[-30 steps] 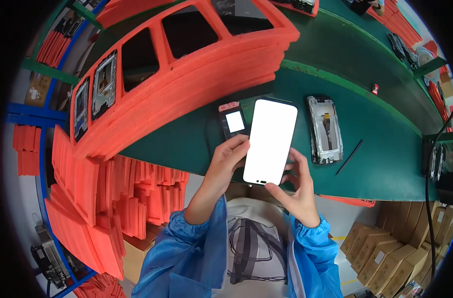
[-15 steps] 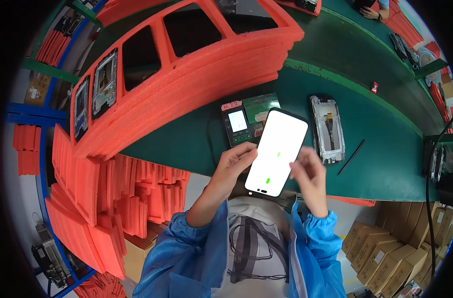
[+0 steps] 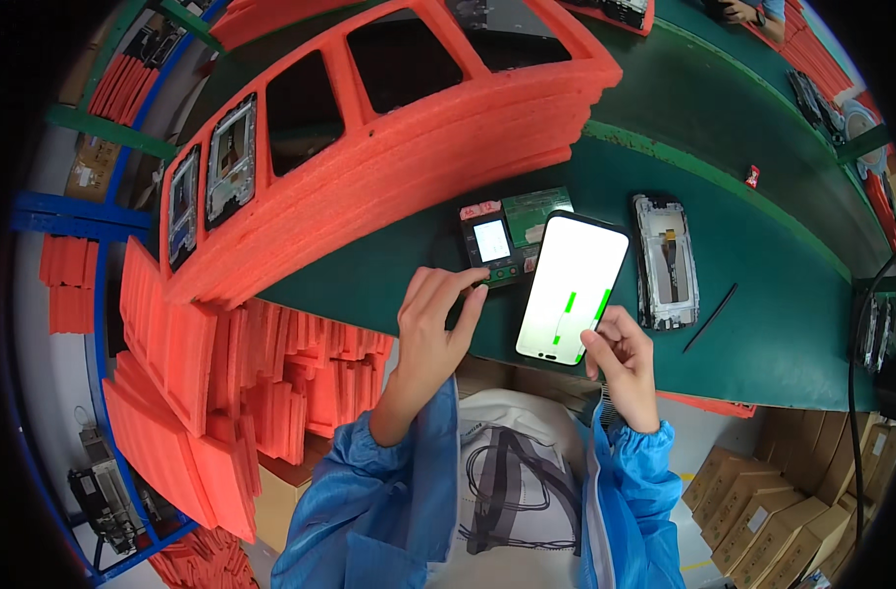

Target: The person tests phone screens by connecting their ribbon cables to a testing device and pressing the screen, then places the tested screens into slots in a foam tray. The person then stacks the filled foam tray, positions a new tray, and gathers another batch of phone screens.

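A lit phone screen [image 3: 574,265] glows white with several green bars across it. My right hand [image 3: 627,355] pinches its lower right edge between thumb and fingers. My left hand [image 3: 430,329] holds nothing; its fingers are apart, with the index fingertip at the button row of a small black tester [image 3: 490,240]. Whether that fingertip presses a button I cannot tell. A green circuit board [image 3: 534,208] adjoins the tester, partly behind the phone screen. Right of the screen lies an open phone frame [image 3: 654,265] with a flex cable inside, and a thin black stick [image 3: 711,316] beside it.
Stacked red foam trays [image 3: 438,162] holding phone parts stand along the left of the green table [image 3: 752,368]. More red foam [image 3: 163,363] is piled at lower left. Cardboard boxes [image 3: 762,525] sit on the floor at right. Another person's hand [image 3: 740,12] appears at the top right.
My left hand has let go of the screen and moved to the tester's buttons. My right hand now grips the screen's lower right edge. The green marks on the screen have grown into longer bars.
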Tool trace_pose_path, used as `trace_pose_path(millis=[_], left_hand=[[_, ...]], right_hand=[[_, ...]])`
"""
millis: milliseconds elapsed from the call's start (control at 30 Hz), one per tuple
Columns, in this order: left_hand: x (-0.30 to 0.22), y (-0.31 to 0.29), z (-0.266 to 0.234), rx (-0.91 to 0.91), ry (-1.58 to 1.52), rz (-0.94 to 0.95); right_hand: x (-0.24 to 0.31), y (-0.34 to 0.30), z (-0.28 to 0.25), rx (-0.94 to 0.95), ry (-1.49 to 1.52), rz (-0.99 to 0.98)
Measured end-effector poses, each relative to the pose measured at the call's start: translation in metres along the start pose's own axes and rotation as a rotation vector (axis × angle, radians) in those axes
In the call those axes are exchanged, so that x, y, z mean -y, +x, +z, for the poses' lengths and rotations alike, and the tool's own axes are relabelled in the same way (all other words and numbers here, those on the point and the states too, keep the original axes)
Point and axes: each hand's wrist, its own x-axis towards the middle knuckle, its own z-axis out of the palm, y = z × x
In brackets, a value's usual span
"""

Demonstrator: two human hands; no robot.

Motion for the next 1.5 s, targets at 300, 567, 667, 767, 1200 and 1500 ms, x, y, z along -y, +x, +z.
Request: trace_pose_path(millis=[300,567,667,767,1200,1500], left_hand=[[0.012,-0.009,-0.007,0.083,0.031,-0.018],[0.012,-0.006,-0.009,0.139,0.176,0.106],[0.014,-0.006,-0.010,0.170,0.234,0.162],[0.013,-0.005,-0.011,0.178,0.273,0.187],[-0.013,0.026,0.015,0.592,-0.006,0.480],[-0.025,0.042,0.021,0.681,0.184,0.645]], right_hand=[[-0.001,0.006,-0.006,0.087,0.073,0.100],[0.002,0.005,-0.009,0.070,0.036,0.029],[0.003,0.006,-0.007,0.065,0.017,0.013],[0.005,0.006,-0.004,0.042,0.021,0.022],[-0.003,-0.003,-0.009,0.102,-0.681,-0.494],[-0.017,-0.003,-0.011,0.055,-0.695,-0.550]])
